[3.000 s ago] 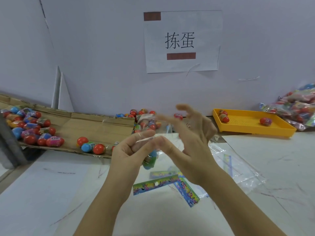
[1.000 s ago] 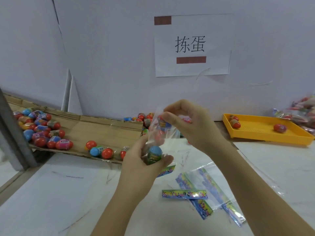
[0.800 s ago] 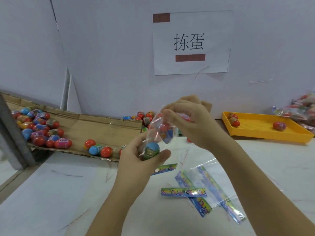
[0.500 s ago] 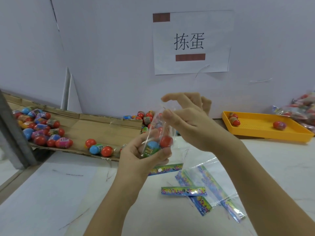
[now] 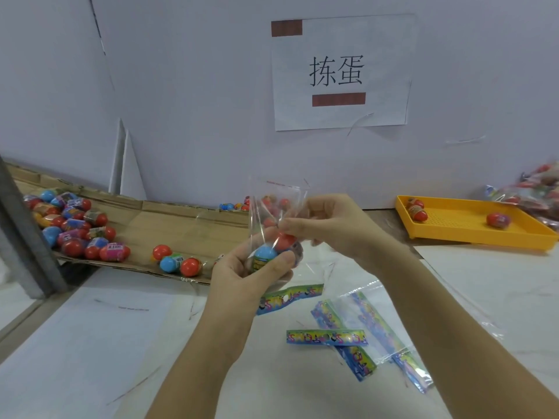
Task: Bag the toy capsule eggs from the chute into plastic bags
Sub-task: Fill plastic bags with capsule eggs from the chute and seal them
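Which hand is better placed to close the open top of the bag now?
Right. The right hand pinches the bag above the eggs, near its top; the left hand grips its filled bottom.

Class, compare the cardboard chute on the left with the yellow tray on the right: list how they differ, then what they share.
Look: the cardboard chute is brown, creased card; the yellow tray is bright, with a raised rim and a perforated floor. Load: the chute carries many eggs, mostly bunched at its left end; the tray holds only three. Shared: both sit by the back wall and hold toy capsule eggs.
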The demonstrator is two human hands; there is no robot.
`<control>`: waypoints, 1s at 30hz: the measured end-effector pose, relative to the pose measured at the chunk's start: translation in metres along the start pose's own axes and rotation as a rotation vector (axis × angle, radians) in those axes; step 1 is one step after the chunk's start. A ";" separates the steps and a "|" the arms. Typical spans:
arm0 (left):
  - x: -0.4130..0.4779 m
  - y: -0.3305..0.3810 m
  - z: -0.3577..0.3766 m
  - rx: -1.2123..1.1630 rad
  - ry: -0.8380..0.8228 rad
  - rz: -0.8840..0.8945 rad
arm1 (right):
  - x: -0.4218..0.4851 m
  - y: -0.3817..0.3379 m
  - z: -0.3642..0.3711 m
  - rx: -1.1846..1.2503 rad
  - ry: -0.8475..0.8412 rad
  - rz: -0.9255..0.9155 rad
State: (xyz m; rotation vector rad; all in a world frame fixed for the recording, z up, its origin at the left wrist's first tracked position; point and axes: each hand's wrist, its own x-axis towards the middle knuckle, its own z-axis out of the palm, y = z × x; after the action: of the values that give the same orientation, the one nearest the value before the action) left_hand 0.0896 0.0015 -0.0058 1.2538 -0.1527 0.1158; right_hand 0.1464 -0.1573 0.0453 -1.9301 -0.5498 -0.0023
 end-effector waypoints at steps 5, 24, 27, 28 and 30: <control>0.000 -0.001 -0.001 0.023 0.044 -0.034 | 0.004 0.004 0.013 0.176 -0.004 -0.083; 0.008 -0.001 -0.008 -0.063 0.186 -0.045 | 0.022 0.104 -0.015 -0.631 0.353 0.229; 0.005 -0.001 -0.005 -0.030 0.165 0.000 | 0.022 0.054 -0.018 -0.083 0.401 0.043; 0.004 -0.001 -0.004 -0.023 0.164 0.009 | 0.021 0.035 -0.020 0.063 0.382 -0.036; 0.003 -0.001 -0.003 0.004 0.164 0.010 | 0.014 0.000 -0.020 0.218 0.290 -0.195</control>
State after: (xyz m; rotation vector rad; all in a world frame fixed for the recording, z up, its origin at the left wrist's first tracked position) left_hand 0.0928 0.0036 -0.0075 1.2417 -0.0166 0.2268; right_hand 0.1638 -0.1700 0.0569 -1.6228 -0.5173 -0.3290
